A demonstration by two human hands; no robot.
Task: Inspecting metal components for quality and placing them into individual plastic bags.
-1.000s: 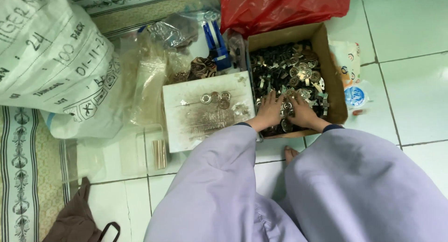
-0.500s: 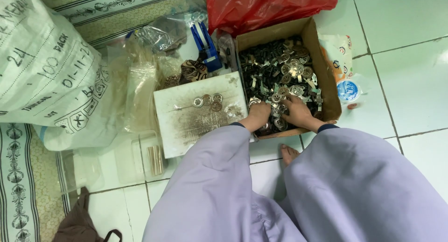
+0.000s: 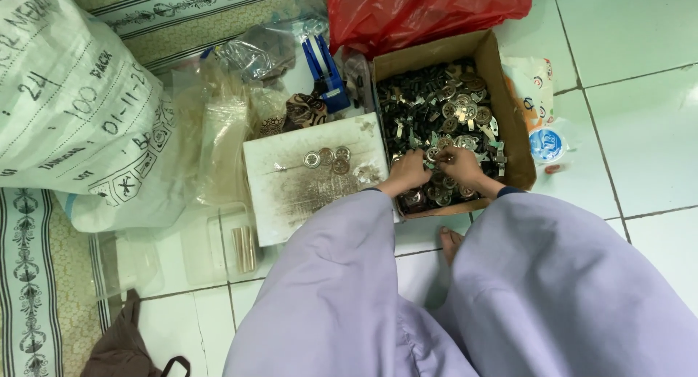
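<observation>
A heap of small round metal parts with dark tabs (image 3: 443, 108) fills an open brown cardboard box (image 3: 518, 141) standing on the pale tiled floor (image 3: 640, 130). Both hands work at the near end of that heap. The left hand (image 3: 408, 172) and the right hand (image 3: 459, 164) meet with fingertips pinched narrowly around what seems to be one small piece between them; whether each hand has its own piece or both share one cannot be told, as the parts are too small.

Just left of the box lies a scuffed white square board (image 3: 291, 202) with a few round metal discs (image 3: 327, 157) near its far edge. Beyond the board sit a blue hand tool (image 3: 325, 70) and crumpled clear plastic bags (image 3: 218, 137). A red plastic bag (image 3: 429, 13) lies behind the box, and a large white woven sack (image 3: 73, 115) stands well to the left.

As a judgement, the pinched piece could slip back into the heap and be lost among its lookalikes, since the hold is only at the fingertips. The thin metal edges could also nick bare fingers digging through the pile.
</observation>
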